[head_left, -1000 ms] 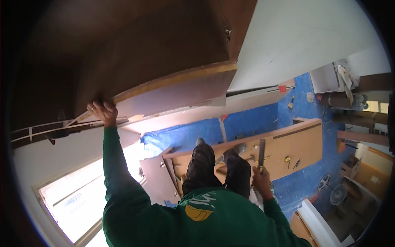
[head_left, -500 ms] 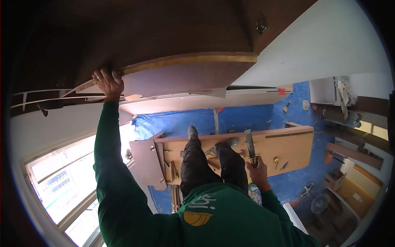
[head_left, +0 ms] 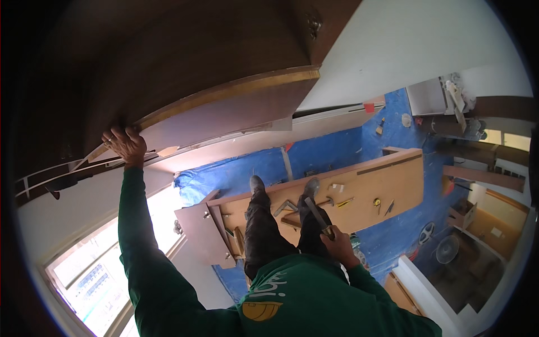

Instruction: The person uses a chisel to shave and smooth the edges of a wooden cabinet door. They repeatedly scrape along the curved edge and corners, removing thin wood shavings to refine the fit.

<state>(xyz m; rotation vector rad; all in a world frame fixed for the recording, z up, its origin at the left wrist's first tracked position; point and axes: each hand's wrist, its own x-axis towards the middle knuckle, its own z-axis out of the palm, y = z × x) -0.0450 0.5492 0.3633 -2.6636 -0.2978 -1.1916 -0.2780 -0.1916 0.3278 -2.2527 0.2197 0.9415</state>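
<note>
High at the left, my left hand [head_left: 124, 145] rests with its fingers curled over the front edge of a dark brown overhead cabinet [head_left: 224, 42]. A lighter wooden strip [head_left: 230, 91] runs along that edge. Held low in front of my body, my right hand [head_left: 338, 245] grips a flat-bladed tool [head_left: 319, 216] by its dark handle. Its long grey blade, rather like a chisel's, points up and left across my right leg. Below my feet lies a tan wooden panel [head_left: 359, 210] with a raised rim, where a hammer [head_left: 325, 202] and other hand tools lie.
On the panel are a tape measure [head_left: 377, 202] and a yellow tool [head_left: 345, 202]. Blue sheeting [head_left: 236, 180] covers the floor around it. A bright window [head_left: 90, 275] is at the left. To the right stand a fan [head_left: 447, 249] and an open drawer-like box [head_left: 463, 213].
The tool in my right hand has swung down and left, lower against my leg. My left hand keeps its place on the cabinet edge. The whole view has turned slightly.
</note>
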